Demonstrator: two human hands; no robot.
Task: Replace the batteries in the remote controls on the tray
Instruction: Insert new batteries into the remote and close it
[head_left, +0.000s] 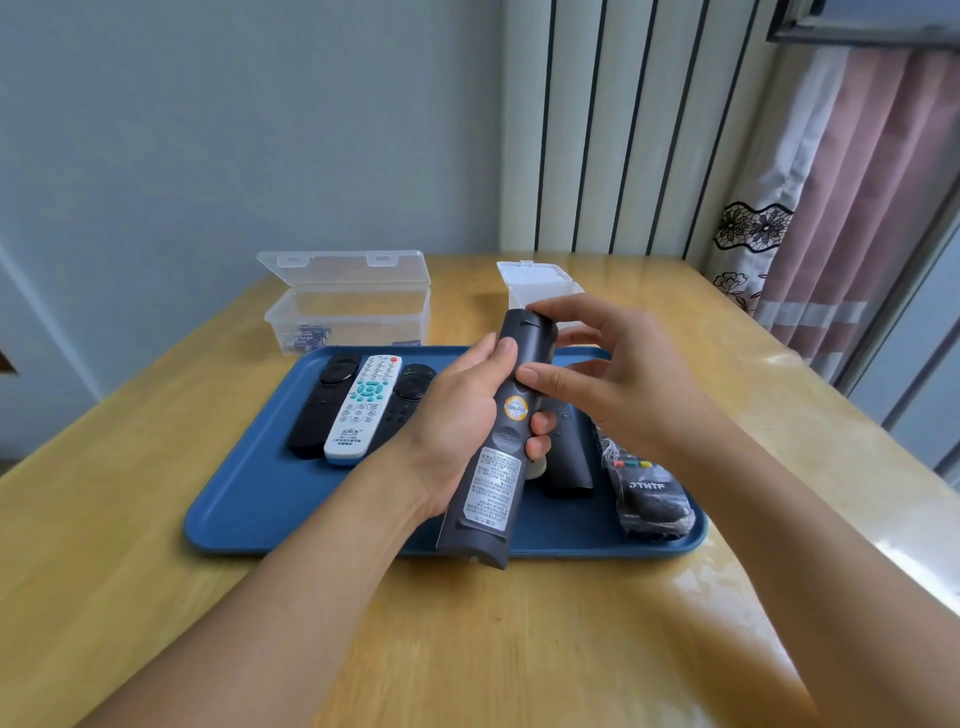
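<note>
Wooden table (156, 519), left hand (457, 415) around dark remote (498, 441)

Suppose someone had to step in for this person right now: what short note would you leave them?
Left hand grips the dark remote, back side up, above the blue tray. Right hand touches its upper back with thumb and fingertips. The cover looks closed.
On the tray: white remote, several black ones, one wrapped remote.
Batteries lie in the clear box behind.
Finished remotes: cannot tell.
Left: open it, swap batteries.
</note>
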